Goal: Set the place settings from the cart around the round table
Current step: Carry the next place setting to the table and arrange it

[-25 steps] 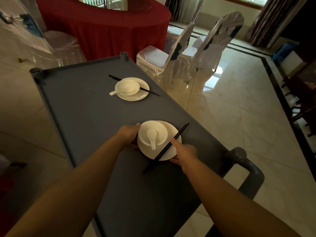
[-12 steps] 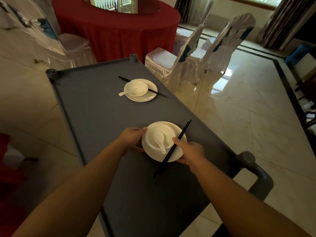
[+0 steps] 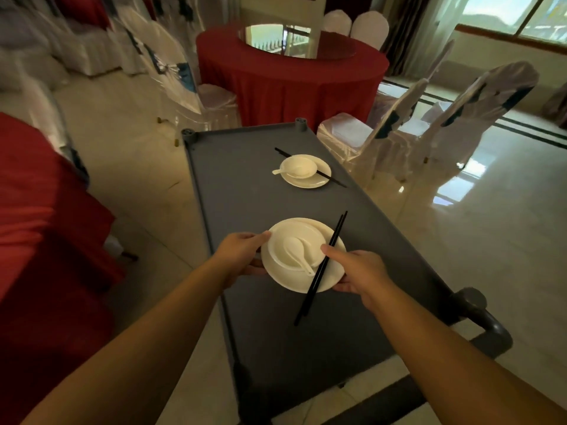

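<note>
A white plate (image 3: 329, 276) carries a white bowl (image 3: 285, 237) with a spoon (image 3: 296, 251) in it and black chopsticks (image 3: 320, 268) laid across its right side. My left hand (image 3: 242, 251) grips the plate's left rim and my right hand (image 3: 359, 271) grips its right rim, thumb on top by the chopsticks. The setting is held over the grey cart (image 3: 245, 185). A second setting, plate (image 3: 319, 180), bowl, spoon and chopsticks, lies farther back on the cart. The round table (image 3: 291, 78) with a red cloth stands beyond the cart.
White-covered chairs (image 3: 399, 133) stand right of the cart's far end, another chair (image 3: 181, 87) left of it. A red-clothed table (image 3: 40, 210) fills the left edge. The cart handle (image 3: 487, 326) sticks out at the near right. Shiny floor tiles spread to the right.
My view has tilted up, so the round table and more chairs show. Both hands keep their hold on the near plate, which seems slightly raised off the cart.
</note>
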Tool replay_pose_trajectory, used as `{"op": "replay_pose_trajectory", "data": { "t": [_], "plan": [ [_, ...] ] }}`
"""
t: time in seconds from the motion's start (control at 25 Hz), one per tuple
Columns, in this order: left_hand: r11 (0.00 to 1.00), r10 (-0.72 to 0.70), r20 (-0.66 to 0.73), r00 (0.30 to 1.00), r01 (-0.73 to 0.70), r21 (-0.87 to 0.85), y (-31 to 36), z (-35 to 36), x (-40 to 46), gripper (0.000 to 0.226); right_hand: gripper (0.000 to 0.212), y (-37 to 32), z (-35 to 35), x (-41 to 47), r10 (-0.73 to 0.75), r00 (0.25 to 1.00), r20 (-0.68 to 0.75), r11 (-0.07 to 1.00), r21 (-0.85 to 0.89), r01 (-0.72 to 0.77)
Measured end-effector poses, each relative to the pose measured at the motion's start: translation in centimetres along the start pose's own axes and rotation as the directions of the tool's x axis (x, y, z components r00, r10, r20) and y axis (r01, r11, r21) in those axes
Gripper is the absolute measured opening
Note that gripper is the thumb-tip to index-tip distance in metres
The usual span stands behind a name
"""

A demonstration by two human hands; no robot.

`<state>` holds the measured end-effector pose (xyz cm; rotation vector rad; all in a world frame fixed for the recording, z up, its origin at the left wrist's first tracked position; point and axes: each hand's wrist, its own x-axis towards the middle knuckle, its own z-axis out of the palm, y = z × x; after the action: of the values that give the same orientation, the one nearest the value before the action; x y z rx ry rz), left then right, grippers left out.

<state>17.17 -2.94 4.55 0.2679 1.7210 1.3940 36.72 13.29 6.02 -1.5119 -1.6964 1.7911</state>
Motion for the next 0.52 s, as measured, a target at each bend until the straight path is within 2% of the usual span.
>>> {"op": "replay_pose_trajectory", "data": {
  "t": [0.32,0.52],
  "plan": [
    [0.991,0.072,-0.193,0.978,-0.093,-0.098,-0.4,-8.8,-10.9,0.041,0.047,-4.2,6.5,-7.2,-0.094,0.958,0.271,0.986,-0.107,0.127],
    [0.966,0.108,-0.311,0.944,-0.174,-0.19,0.6,-17.8,-14.2,0.042,0.046,-7.9,15.4,-9.6,-0.142,0.908,0.394,0.968,-0.137,0.211]
  ]
}}
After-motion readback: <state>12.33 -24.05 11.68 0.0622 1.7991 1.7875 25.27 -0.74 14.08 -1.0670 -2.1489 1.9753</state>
